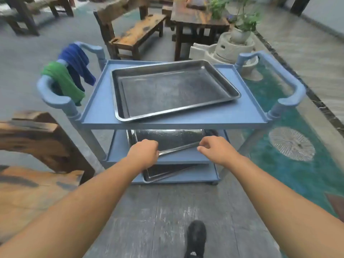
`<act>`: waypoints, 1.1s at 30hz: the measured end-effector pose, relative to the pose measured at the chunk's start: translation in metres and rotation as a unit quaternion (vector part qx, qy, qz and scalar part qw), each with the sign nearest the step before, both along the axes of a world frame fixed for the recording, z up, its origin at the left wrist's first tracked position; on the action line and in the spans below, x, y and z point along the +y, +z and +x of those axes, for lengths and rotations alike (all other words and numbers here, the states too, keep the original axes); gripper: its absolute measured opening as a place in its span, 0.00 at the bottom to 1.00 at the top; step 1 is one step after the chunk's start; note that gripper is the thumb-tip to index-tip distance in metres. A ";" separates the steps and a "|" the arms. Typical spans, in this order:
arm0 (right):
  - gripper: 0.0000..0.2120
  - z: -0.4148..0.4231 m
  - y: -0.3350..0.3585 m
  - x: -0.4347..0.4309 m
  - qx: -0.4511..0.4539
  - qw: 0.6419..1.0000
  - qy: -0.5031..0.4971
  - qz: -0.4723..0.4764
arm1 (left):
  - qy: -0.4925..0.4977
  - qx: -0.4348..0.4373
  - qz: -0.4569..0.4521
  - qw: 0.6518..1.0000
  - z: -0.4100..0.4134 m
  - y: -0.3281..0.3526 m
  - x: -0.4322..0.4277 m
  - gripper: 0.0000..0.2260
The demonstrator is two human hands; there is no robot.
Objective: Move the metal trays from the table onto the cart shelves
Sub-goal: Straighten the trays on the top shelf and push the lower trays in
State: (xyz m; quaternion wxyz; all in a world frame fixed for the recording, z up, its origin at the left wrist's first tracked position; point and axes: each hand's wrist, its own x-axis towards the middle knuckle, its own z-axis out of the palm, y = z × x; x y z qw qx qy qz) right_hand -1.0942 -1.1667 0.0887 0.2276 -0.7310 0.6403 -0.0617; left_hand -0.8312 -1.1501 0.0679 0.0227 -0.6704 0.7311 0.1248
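A blue three-shelf cart [186, 119] stands in front of me. A large metal tray [171, 90] lies askew on its top shelf. A second metal tray [171, 140] sits on the middle shelf, mostly hidden under the top shelf. My left hand [144, 152] grips that tray's near left edge. My right hand [216, 148] is at its near right edge with fingers curled; whether it holds the rim is unclear. A third metal tray [163, 173] rests on the bottom shelf, partly hidden by my left wrist.
Green and blue cloths [72, 71] hang over the cart's left handle. A wooden table [28, 164] is at my left, a wooden bench [134, 34] and another table behind the cart, and a stone planter [234, 47] at the back right. My shoe [195, 237] is on the floor.
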 end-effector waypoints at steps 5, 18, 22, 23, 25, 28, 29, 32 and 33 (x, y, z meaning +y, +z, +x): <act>0.14 -0.016 0.108 0.007 -0.028 0.996 -0.026 -0.075 | -0.004 0.012 -0.100 0.995 -0.004 0.112 0.001 0.11; 0.15 -0.072 0.161 -0.061 -0.032 0.989 -0.011 -0.143 | -0.025 -0.066 -0.153 0.986 -0.021 0.179 -0.047 0.16; 0.16 -0.075 0.148 -0.087 -0.035 0.991 -0.007 -0.128 | -0.013 -0.052 -0.137 0.989 -0.028 0.167 -0.064 0.18; 0.16 -0.075 0.143 -0.091 -0.038 0.992 -0.007 -0.119 | -0.012 -0.048 -0.137 0.989 -0.028 0.164 -0.068 0.18; 0.17 -0.073 0.132 -0.098 -0.044 0.994 -0.009 -0.101 | -0.018 -0.041 -0.137 0.990 -0.026 0.159 -0.077 0.19; 0.19 -0.060 0.119 -0.103 -0.047 0.995 -0.009 -0.084 | -0.034 -0.046 -0.134 0.989 -0.017 0.154 -0.092 0.21; 0.19 -0.055 0.116 -0.104 -0.048 0.995 -0.009 -0.083 | -0.038 -0.049 -0.131 0.989 -0.014 0.153 -0.096 0.22; 0.22 -0.043 0.112 -0.111 -0.050 0.995 -0.018 -0.084 | -0.046 -0.034 -0.118 0.991 -0.007 0.152 -0.107 0.24; 0.23 -0.041 0.111 -0.112 -0.050 0.995 -0.022 -0.080 | -0.046 -0.024 -0.114 0.992 -0.006 0.150 -0.110 0.25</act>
